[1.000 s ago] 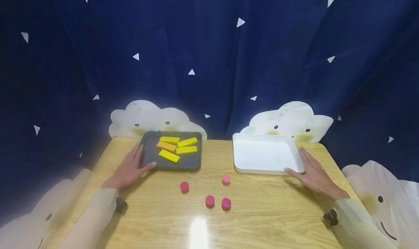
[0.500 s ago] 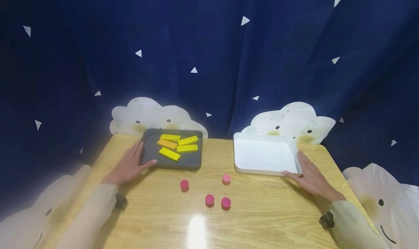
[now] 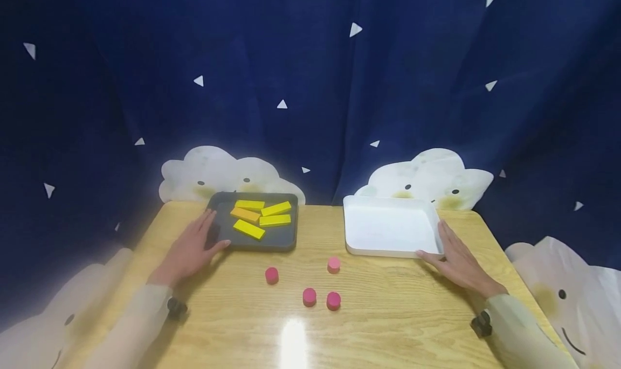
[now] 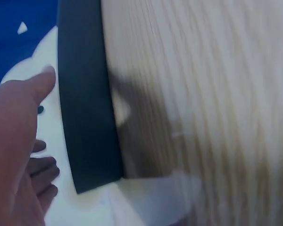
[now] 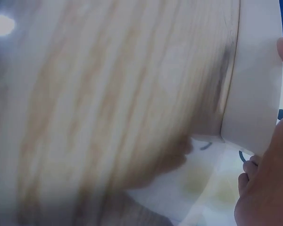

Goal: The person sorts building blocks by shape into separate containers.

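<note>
Nearest my end of the table (image 3: 388, 326) I see four pink pegs (image 3: 320, 286) standing loose near the middle, two close together at the front, one further left and one further back, all well apart from both hands. Beyond them my left hand (image 3: 190, 249) lies at the front left corner of the dark tray (image 3: 286, 237), fingers straight along its left side and thumb against its front edge; it touches the tray without curling round it. The left wrist view shows the same: thumb (image 4: 40, 84) stretched beside the tray's dark wall (image 4: 85, 103). My right hand (image 3: 456, 258) rests likewise at the front right corner of the white tray (image 3: 388, 248), fingers flat along its right side, thumb on the front rim. Five yellow blocks (image 3: 259, 217) lie in the dark tray. Both trays sit at the table's far edge, before a blue curtain (image 3: 310, 89).
</note>
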A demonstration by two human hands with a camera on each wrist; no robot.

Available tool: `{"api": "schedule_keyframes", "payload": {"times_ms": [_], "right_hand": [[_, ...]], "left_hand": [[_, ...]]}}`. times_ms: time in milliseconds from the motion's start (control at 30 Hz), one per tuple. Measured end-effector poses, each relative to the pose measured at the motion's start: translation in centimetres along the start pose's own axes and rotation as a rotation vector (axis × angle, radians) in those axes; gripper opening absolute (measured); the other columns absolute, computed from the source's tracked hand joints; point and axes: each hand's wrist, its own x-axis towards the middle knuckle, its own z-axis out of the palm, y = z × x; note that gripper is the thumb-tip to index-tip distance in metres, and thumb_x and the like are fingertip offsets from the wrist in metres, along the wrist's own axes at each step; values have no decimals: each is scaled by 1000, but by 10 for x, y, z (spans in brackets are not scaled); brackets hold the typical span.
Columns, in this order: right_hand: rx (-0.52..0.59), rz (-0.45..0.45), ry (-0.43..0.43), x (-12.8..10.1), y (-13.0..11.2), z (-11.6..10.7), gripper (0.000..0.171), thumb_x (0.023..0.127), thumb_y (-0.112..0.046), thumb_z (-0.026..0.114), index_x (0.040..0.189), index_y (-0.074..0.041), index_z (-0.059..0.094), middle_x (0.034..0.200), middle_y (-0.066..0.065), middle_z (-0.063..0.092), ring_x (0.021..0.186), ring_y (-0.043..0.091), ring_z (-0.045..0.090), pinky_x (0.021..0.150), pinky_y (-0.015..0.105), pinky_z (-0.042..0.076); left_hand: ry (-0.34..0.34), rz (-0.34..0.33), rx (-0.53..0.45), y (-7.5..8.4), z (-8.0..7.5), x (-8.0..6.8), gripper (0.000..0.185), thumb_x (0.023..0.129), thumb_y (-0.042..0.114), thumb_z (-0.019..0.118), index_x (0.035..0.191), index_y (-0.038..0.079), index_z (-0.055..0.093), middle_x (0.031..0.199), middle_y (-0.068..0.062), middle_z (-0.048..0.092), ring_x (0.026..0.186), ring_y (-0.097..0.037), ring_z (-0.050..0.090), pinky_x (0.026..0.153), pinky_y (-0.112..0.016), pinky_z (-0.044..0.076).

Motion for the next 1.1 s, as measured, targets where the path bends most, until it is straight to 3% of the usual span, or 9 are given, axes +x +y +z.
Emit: {"api": "schedule_keyframes", "payload": {"times_ms": [200, 400, 567, 833, 1100], "right_hand": [[-16, -4, 0, 1, 1, 0, 116, 103, -63, 61, 169, 0, -10, 177, 27, -9, 161, 55, 4, 123, 79, 13], [-14, -10, 7, 1, 0, -1, 116, 103, -62, 62, 168, 2, -9, 176, 29, -8, 161, 55, 4, 124, 78, 12], [-5, -14, 6, 0, -1, 0, 115, 103, -61, 62, 168, 1, -11, 177, 28, -10, 161, 55, 3, 124, 78, 11], [-11, -20, 17, 0, 1, 1, 115, 104, -61, 62, 168, 2, -9, 177, 27, -11, 161, 55, 4, 125, 77, 11], [-5, -22, 14, 1, 1, 2, 115, 104, -61, 62, 169, -2, -12, 177, 26, -11, 161, 54, 3, 126, 76, 10]], "left_hand": [[79, 127, -39, 31, -9, -8, 72, 101, 35, 76, 161, 8, 48, 165, -19, 46, 149, -45, 45, 122, -65, 37], [78, 159, -2, 59, -16, -18, 64, 100, 39, 77, 155, 12, 57, 156, -17, 57, 143, -39, 53, 118, -61, 45], [72, 227, 2, 79, -10, -25, 56, 98, 39, 79, 147, 15, 65, 144, -12, 66, 131, -35, 64, 110, -57, 54], [-16, 288, -17, 107, 9, -30, 52, 97, 42, 81, 141, 18, 70, 135, -2, 71, 120, -21, 69, 102, -46, 61], [-102, 315, -38, 118, 20, -31, 47, 95, 37, 81, 137, 17, 73, 136, 0, 71, 110, -15, 69, 99, -40, 62]]}}
